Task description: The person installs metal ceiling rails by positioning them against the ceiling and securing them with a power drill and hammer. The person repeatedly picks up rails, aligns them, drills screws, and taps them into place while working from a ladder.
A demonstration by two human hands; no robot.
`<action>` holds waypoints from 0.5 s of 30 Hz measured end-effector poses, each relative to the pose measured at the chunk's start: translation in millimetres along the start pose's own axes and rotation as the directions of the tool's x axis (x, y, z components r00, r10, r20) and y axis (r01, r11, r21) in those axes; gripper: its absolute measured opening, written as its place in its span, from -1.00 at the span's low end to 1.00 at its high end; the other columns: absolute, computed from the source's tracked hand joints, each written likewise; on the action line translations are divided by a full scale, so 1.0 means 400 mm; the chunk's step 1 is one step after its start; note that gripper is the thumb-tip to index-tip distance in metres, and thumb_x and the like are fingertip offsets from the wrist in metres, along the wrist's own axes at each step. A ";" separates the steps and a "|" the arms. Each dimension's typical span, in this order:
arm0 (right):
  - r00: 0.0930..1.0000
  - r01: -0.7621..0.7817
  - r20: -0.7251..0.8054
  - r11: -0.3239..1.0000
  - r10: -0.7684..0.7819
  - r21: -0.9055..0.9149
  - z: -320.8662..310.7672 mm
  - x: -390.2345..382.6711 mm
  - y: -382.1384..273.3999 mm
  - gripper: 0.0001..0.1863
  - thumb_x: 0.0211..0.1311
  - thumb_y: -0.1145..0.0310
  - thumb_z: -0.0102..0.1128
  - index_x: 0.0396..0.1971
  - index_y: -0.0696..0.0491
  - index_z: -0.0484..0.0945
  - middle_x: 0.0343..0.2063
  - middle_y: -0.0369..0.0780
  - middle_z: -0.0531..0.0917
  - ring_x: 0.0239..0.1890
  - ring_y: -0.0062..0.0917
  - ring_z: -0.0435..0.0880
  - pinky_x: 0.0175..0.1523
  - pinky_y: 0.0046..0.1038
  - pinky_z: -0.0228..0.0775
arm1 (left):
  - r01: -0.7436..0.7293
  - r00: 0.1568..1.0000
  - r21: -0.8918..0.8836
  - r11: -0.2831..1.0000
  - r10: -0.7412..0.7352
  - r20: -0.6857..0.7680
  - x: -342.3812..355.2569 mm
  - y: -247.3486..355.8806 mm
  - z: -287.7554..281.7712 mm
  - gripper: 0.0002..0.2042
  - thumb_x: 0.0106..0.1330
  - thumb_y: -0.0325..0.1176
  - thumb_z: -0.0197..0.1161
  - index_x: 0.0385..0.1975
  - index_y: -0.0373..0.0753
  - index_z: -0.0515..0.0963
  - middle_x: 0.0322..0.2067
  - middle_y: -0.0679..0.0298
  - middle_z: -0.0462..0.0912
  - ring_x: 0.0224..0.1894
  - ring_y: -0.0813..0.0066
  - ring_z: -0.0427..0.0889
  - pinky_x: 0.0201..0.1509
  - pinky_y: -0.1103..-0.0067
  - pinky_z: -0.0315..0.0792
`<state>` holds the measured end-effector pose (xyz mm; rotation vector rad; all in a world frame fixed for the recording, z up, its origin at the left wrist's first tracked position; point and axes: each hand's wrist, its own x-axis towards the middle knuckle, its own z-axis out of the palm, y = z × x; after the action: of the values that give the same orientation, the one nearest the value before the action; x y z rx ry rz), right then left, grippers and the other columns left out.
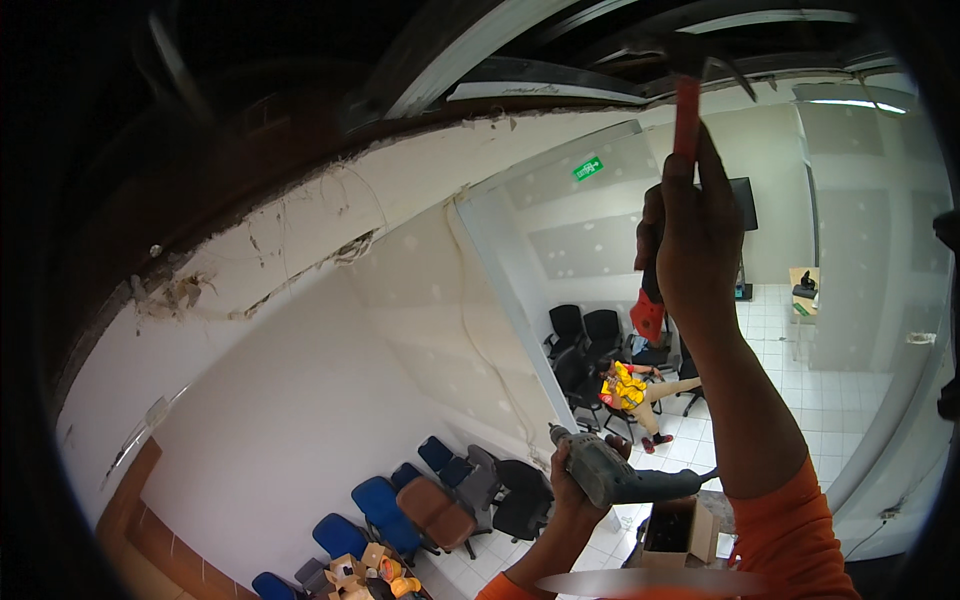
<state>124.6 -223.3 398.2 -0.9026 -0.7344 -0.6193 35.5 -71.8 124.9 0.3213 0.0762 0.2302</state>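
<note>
My right hand [690, 230] is raised at the upper right, closed around a hammer [686, 115] with a red and black handle, its dark head up against the ceiling opening. My left hand [572, 485] is lower, closed around a grey-green power drill [610, 470], whose bit end points up and left. Above, exposed metal framing [480, 40] runs across the dark ceiling gap. A rough, chipped plaster beam [260, 240] with loose wires crosses the left side just below it.
Below are office chairs [422, 510], a person [630, 390] in a yellow vest reclined among more chairs, an open cardboard box [672, 525] and boxes [345, 570]. A partition wall [500, 330], a dark screen [740, 203] and a small table [803, 310] stand farther off.
</note>
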 end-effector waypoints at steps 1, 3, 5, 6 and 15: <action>1.000 -0.003 -0.008 1.000 0.003 -0.008 0.015 0.003 0.008 -0.45 0.58 0.14 -0.09 0.46 -0.02 0.21 -0.68 -0.35 0.45 -0.72 -0.76 0.45 -0.62 -0.60 0.36 | -0.011 1.000 0.014 1.000 0.011 0.007 -0.001 0.001 0.000 -0.31 0.10 0.06 0.40 -0.04 -0.45 0.36 -0.13 -0.05 0.57 0.07 0.06 0.58 0.45 0.20 0.32; 0.994 0.081 0.085 0.971 -0.063 -0.227 0.049 0.018 0.023 -0.46 0.57 0.20 -0.08 0.46 0.01 0.22 -0.68 -0.29 0.47 -0.66 -0.69 0.48 -0.52 -0.52 0.35 | -0.005 1.000 0.024 1.000 0.005 0.004 -0.003 0.001 0.003 -0.31 0.10 0.06 0.40 -0.05 -0.46 0.37 -0.13 -0.04 0.57 0.07 0.06 0.58 0.45 0.20 0.31; 0.994 0.086 0.085 0.986 -0.074 -0.141 0.053 0.024 0.029 -0.47 0.56 0.23 -0.07 0.45 0.01 0.24 -0.66 -0.27 0.48 -0.63 -0.67 0.46 -0.46 -0.49 0.34 | -0.001 1.000 0.033 0.999 0.000 0.027 -0.001 0.000 0.007 -0.32 0.09 0.07 0.41 -0.05 -0.44 0.39 -0.13 -0.03 0.57 0.06 0.08 0.58 0.45 0.20 0.32; 0.992 0.095 0.101 0.984 -0.080 -0.150 0.049 0.025 0.027 -0.47 0.56 0.24 -0.07 0.45 0.02 0.24 -0.66 -0.28 0.48 -0.63 -0.68 0.45 -0.46 -0.50 0.35 | 0.011 0.998 0.022 1.000 -0.012 0.055 0.000 -0.002 0.009 -0.33 0.09 0.07 0.41 -0.05 -0.43 0.40 -0.13 -0.03 0.57 0.06 0.08 0.58 0.44 0.20 0.32; 0.977 0.175 -0.135 0.983 -0.167 0.053 0.009 0.010 -0.038 -0.45 0.59 0.18 -0.07 0.45 0.04 0.19 -0.69 -0.37 0.45 -0.77 -0.77 0.43 -0.67 -0.62 0.32 | -0.022 0.998 0.084 0.996 0.017 0.058 -0.031 -0.008 0.028 -0.41 0.12 0.07 0.39 -0.04 -0.30 0.47 -0.15 -0.02 0.58 0.05 0.10 0.59 0.44 0.18 0.33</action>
<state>114.6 -228.4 409.9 -0.7368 -0.7149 -0.7951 25.3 -81.1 135.2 0.4124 0.0259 0.2371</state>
